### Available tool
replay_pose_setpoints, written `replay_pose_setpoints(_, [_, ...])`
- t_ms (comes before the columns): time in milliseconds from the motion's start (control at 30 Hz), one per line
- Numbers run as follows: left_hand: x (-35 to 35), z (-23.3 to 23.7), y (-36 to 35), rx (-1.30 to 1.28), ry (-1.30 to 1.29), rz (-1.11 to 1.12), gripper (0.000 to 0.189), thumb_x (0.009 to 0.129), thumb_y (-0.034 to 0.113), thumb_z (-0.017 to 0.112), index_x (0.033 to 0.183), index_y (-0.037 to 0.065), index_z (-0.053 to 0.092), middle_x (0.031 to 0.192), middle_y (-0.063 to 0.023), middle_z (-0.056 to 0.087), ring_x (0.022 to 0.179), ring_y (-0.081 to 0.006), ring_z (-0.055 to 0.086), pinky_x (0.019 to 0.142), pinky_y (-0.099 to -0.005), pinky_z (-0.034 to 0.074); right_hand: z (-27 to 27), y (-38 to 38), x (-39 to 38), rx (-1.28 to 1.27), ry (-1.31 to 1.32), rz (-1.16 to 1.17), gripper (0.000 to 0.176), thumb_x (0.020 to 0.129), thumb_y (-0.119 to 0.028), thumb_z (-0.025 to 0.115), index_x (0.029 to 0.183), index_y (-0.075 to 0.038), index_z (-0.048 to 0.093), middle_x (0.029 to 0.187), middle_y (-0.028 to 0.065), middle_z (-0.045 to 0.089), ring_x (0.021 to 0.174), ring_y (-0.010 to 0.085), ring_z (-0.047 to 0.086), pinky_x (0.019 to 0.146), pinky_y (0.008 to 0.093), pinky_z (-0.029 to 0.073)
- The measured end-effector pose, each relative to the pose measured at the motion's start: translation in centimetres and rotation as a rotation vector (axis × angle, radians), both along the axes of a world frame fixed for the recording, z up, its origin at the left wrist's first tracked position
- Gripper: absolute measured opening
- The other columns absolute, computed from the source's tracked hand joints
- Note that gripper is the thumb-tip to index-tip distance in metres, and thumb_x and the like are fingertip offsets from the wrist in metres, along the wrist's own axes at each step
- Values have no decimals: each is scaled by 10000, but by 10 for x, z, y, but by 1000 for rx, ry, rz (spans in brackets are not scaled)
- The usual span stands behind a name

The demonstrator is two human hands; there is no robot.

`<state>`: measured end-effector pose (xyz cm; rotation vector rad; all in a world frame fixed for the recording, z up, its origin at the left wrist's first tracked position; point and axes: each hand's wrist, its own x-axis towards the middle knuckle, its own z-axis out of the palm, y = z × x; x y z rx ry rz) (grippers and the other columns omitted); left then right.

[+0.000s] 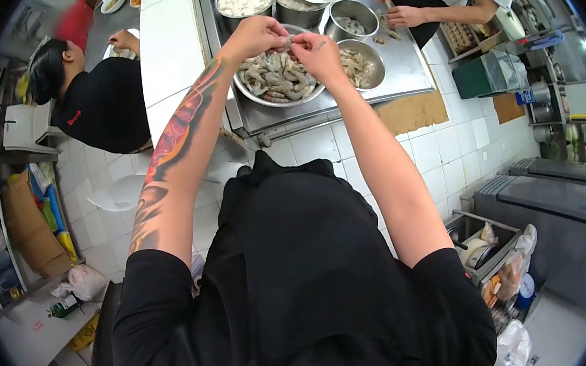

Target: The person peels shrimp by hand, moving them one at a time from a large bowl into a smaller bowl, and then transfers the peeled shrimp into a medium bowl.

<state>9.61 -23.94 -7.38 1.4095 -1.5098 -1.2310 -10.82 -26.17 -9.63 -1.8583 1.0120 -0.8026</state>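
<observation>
Both my hands meet over a wide metal bowl [239, 89] heaped with raw grey shrimp [279, 78]. My left hand [254, 37] pinches something small, probably a shrimp, that is mostly hidden by the fingers. The fingertips of my right hand [318, 55] close on the same small piece. To the right of the hands, a smaller bowl [374, 62] contains shells and shrimp pieces. Behind it stands a metal pot [355, 18] with a few peeled shrimp inside.
Containers of pale food [245, 0] stand at the back of the steel counter [403, 77]. Across it, a co-worker's hands [404, 15] handle shrimp. Another person in black [101, 95] sits at the left beside the white tiled surface [171, 53]. A white stool [121, 194] is on the floor.
</observation>
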Motion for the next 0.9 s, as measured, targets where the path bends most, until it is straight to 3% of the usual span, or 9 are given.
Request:
replay_pose_setpoints(200, [-4,12,9,30,-108,65,179,907,63,733,1027,-63,691,847,-95,736,737,-124,699,649,-252,559,-1,16,12,-97,27,-33,268,942,-154,671,1110,49,721,890,125,778,774,161,753,708,284,580])
replay_pose_setpoints(300, [-5,14,8,-5,-149,48,168,902,68,739,1005,-60,702,840,-95,738,727,-121,697,643,-250,560,6,21,13,-117,42,-93,262,869,-218,685,1037,-34,765,854,164,757,772,257,747,728,353,574])
replay_pose_setpoints(533, [-7,24,11,-94,-300,98,206,889,86,734,1036,-56,708,839,-86,744,726,-108,695,650,-254,559,-11,-1,-4,-71,-20,-131,259,842,-178,672,1038,-40,771,831,175,753,758,273,753,719,346,579])
replay_pose_setpoints(600, [-2,21,9,-102,-267,144,211,886,100,730,1040,-43,714,827,-79,744,725,-111,699,655,-262,557,-15,-4,-23,-77,97,-167,277,837,-197,691,1061,-54,770,875,174,758,820,295,753,766,370,584])
replay_pose_setpoints(667, [3,15,9,-113,-234,186,216,883,114,726,1044,-30,719,815,-72,744,724,-114,702,659,-270,555,-27,-7,-33,-154,431,-97,322,827,-237,716,1094,-64,763,970,186,756,899,319,743,827,399,583])
replay_pose_setpoints(700, [8,12,9,-190,-298,185,217,880,125,723,1045,-17,725,804,-69,743,722,-124,709,665,-281,556,-15,2,-30,-146,456,-24,387,796,-277,752,1124,-72,757,1087,199,734,1039,344,705,906,428,561])
replay_pose_setpoints(767, [12,6,0,-293,-454,165,230,867,160,725,1046,17,737,789,-63,748,733,-133,723,685,-297,561,-46,-4,-18,-239,401,-37,434,768,-289,773,1148,-80,752,1141,212,710,1128,367,661,960,436,536])
replay_pose_setpoints(800, [6,13,1,-291,-509,181,247,854,152,734,1061,15,739,799,-70,751,745,-121,716,684,-294,558,-38,-2,-11,-164,426,-82,475,752,-301,790,1176,-92,741,1153,212,700,1176,381,628,999,442,509])
replay_pose_setpoints(900, [5,13,7,-132,-325,194,248,861,125,727,1078,6,736,835,-87,756,755,-126,717,697,-292,562,-5,-3,-1,-65,284,-120,427,786,-293,753,1158,-84,738,1085,197,726,1087,357,673,960,430,530])
